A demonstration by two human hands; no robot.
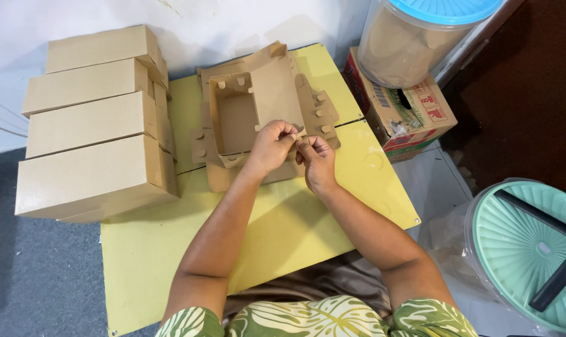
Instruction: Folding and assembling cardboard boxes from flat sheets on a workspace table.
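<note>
Brown cardboard box [245, 112], half-folded, flaps open

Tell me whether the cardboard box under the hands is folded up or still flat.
Partly folded: the box has one end's walls raised, remaining flaps spread flat.

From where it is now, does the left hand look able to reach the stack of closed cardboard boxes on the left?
Probably yes. The left hand pinches a flap of the half-folded box, and the closed boxes stand just beyond it on the same side, with only bare yellow table between.
</note>
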